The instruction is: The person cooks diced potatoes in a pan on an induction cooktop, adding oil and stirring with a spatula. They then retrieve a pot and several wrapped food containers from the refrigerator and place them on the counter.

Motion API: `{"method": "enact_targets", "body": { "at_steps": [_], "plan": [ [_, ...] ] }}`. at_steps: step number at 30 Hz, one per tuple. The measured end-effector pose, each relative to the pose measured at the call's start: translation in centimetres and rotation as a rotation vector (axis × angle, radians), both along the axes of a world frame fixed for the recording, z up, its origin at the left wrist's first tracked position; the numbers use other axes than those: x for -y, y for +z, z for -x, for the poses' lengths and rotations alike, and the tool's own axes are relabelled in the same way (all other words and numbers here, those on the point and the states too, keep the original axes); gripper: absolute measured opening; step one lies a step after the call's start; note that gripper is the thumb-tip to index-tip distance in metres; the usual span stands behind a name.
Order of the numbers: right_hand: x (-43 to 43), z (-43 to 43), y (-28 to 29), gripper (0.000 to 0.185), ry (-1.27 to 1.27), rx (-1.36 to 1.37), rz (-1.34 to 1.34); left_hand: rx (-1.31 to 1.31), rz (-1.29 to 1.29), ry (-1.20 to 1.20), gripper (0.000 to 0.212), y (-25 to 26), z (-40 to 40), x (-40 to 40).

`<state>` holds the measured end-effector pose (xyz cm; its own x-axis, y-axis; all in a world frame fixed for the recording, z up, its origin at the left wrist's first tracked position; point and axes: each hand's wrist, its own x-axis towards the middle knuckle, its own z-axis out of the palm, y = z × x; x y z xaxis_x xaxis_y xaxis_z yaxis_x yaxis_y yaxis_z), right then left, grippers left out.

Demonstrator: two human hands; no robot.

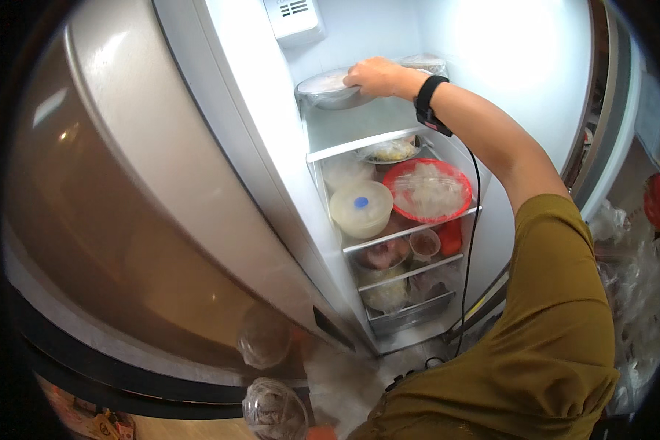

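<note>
My right hand (378, 77) reaches into the open fridge, its fingers gripping the rim of a metal bowl (330, 92) covered with plastic film. That bowl is at the top shelf (346, 129), on its left side; whether it rests fully on the shelf is hard to tell. Behind my right wrist lies another film-wrapped item (429, 63), partly hidden. My left hand is out of view. Low in the picture, before my body, is a round container wrapped in clear plastic (275, 410); what supports it is hidden.
Below are a pale lidded bowl (361, 212), a red basin under film (429, 190) and a wrapped plate (390, 149). Lower shelves hold a small clear cup (424, 243) and bagged food (388, 294). A black cable (473, 220) hangs from my wrist. The closed door (143, 220) stands left; plastic bags (632, 291) sit right.
</note>
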<state>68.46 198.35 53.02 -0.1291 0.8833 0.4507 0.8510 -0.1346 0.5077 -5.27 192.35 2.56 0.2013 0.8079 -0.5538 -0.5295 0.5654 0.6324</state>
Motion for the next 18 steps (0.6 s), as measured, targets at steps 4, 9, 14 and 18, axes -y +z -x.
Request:
{"method": "enact_targets", "body": {
  "at_steps": [4,9,14,18],
  "plan": [
    [3.5,2.2,-0.2,0.012,-0.016,-0.164,-0.060,0.038,-0.014,-0.022,0.035,-0.5,1.2,-0.6],
    [8.8,3.8,-1.3,0.016,0.015,-0.291,-0.235,0.285,-0.036,-0.186,0.035,-2.4,4.2,-1.8],
    [13.5,3.8,-2.5,0.027,0.144,-1.183,-0.501,0.049,-0.081,-0.046,0.032,2.2,1.9,-0.8],
    [13.4,1.6,-2.9,0.036,-0.086,-1.869,-0.596,-0.043,-0.087,0.013,0.030,0.4,3.0,-1.3]
  ]
}}
